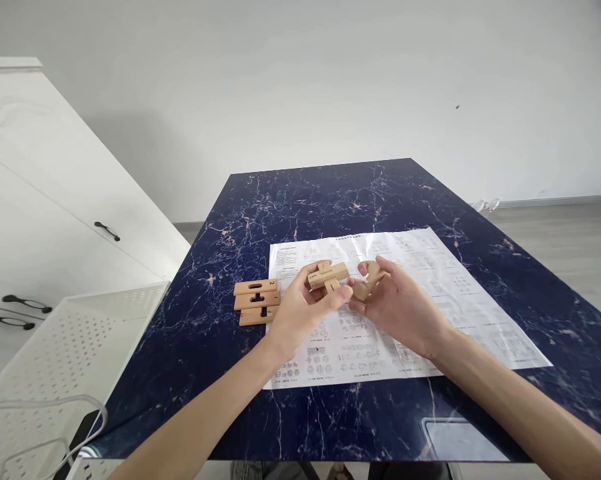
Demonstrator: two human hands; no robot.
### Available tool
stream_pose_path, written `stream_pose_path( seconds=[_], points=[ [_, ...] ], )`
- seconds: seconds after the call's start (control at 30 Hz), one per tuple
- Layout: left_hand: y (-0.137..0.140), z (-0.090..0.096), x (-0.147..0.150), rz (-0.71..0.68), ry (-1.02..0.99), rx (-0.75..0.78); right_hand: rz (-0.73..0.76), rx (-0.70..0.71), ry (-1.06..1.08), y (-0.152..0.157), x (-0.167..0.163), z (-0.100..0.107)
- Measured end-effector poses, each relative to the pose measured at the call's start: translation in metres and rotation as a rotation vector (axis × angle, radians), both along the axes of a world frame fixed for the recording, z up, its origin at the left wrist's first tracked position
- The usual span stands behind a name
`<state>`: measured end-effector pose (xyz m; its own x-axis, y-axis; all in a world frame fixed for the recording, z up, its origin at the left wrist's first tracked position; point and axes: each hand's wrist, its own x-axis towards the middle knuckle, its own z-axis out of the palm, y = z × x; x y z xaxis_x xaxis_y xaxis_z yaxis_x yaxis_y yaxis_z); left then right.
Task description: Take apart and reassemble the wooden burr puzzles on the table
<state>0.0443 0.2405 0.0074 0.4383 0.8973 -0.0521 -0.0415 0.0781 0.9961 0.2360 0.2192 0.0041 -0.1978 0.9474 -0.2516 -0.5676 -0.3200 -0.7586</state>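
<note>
My left hand (305, 300) grips two crossed wooden puzzle pieces (329, 275), one of them marked with a 3. Close beside it, my right hand (397, 303) is closed around another notched wooden puzzle piece (367, 283). The two hands nearly meet above a printed instruction sheet (380, 363). To the left of my left hand lie three slotted wooden blocks (255, 300) in a column; the far one carries a 2. My left wrist and hand cover the right end of the nearest block.
The sheet rests on a dark blue marbled table (300, 207). A white cabinet (70, 173) with black handles stands at left, beside a perforated white surface (70, 353) with a cable (80, 399). Behind the table is a pale wall (330, 87).
</note>
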Motion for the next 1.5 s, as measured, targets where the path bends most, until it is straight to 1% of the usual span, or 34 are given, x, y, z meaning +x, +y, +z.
stream_pose_path(
  seconds=[0.07, 0.2, 0.27, 0.33, 0.47, 0.57, 0.73, 0.93, 1.03, 1.17, 1.37, 1.5],
  points=[
    [-0.002, 0.003, 0.0, 0.028, 0.049, 0.086, 0.054, 0.028, -0.026, -0.001, 0.001, 0.001],
    [-0.006, 0.004, 0.0, 0.134, 0.207, 0.368, 0.101, 0.073, -0.045, -0.002, 0.003, 0.003],
    [-0.005, 0.003, -0.001, 0.152, 0.273, 0.49, 0.14, 0.104, -0.058, -0.001, 0.003, 0.002],
    [-0.004, 0.002, -0.002, 0.147, 0.315, 0.582, 0.16, 0.12, -0.063, -0.001, 0.004, -0.001],
    [0.0, 0.0, -0.003, 0.13, 0.388, 0.697, 0.112, 0.101, -0.07, -0.002, 0.008, -0.01],
    [0.001, -0.001, -0.004, 0.117, 0.421, 0.738, 0.106, 0.125, -0.108, -0.003, 0.009, -0.011],
    [0.001, -0.004, -0.005, 0.047, 0.447, 0.799, 0.125, 0.17, -0.237, -0.005, 0.008, -0.002],
    [0.004, -0.008, -0.009, 0.005, 0.454, 0.833, 0.193, 0.165, -0.33, -0.005, 0.014, 0.002],
    [0.006, -0.009, -0.011, -0.026, 0.479, 0.853, 0.212, 0.19, -0.376, -0.005, 0.017, 0.003],
    [0.007, -0.007, -0.012, -0.044, 0.489, 0.871, 0.244, 0.235, -0.406, -0.005, 0.019, 0.003],
    [0.008, -0.006, -0.016, -0.127, 0.446, 0.83, 0.275, 0.267, -0.431, -0.004, 0.022, 0.002],
    [0.009, -0.009, -0.017, -0.182, 0.475, 0.845, 0.361, 0.27, -0.407, -0.003, 0.025, 0.002]
  ],
)
